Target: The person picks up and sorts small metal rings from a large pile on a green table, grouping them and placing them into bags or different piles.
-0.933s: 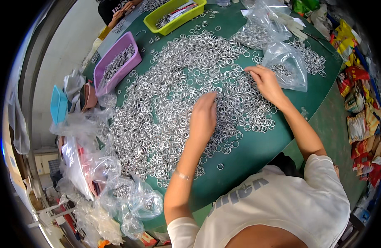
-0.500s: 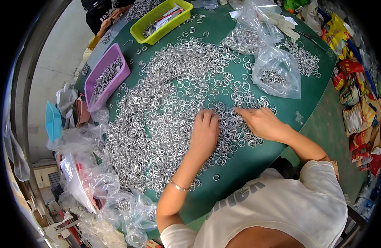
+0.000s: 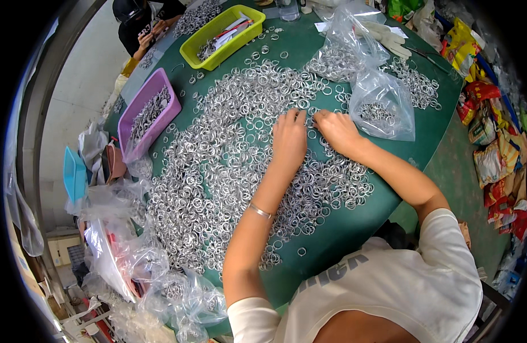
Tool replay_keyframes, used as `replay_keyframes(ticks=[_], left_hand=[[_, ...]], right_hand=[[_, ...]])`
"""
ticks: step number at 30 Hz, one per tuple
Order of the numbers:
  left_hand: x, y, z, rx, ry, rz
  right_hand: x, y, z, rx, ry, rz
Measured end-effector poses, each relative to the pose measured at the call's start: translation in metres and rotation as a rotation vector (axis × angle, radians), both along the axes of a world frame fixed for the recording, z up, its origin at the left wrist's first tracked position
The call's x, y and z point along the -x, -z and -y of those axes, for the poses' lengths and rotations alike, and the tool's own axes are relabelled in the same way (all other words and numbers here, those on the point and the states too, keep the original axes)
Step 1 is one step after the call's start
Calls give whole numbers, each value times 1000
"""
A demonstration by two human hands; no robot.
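A wide heap of silver metal rings (image 3: 218, 166) covers the green round table (image 3: 338, 234). My left hand (image 3: 289, 142) lies palm down on the rings near the middle of the heap, fingers stretched out and slightly apart. A thin bracelet (image 3: 260, 211) is on that wrist. My right hand (image 3: 339, 132) rests on the rings just to its right, its fingers bent toward the left hand's fingertips and almost touching them. Whether the right fingers pinch any ring is hidden.
A purple tray (image 3: 139, 132) and a yellow-green tray (image 3: 193, 55) hold more rings at the far left. Clear bags of rings (image 3: 382, 108) lie beyond my right hand, beside a white glove (image 3: 389, 35). Crumpled plastic bags (image 3: 120, 251) crowd the left edge. Another person (image 3: 139, 26) works at the top left.
My right hand came back from beside the clear bag toward the left hand. Both hands now sit close together on the heap, fingertips nearly meeting.
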State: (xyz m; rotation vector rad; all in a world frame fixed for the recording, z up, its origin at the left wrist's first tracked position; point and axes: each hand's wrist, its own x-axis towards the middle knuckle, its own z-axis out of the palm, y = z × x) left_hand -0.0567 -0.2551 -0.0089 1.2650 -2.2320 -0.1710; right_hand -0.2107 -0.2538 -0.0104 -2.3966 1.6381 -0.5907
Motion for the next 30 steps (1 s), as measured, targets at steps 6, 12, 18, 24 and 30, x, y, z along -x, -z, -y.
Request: replay_keyframes(ticks=[6, 12, 18, 24, 30], left_hand=[[-11, 9, 2, -131, 37, -113], [-25, -24, -26, -666, 97, -721], [-39, -38, -45, -1070, -129, -1225], [-55, -38, -54, -1140, -65, -893], [-54, -42, -36, -852, -150, -516]], right_hand=[[22, -28, -9, -963, 113, 1376], [29, -31, 2, -1221, 74, 1955], [13, -23, 30, -756, 227, 1244], [-1, -10, 37, -53, 210, 255], [5, 2, 36, 4, 136, 153]])
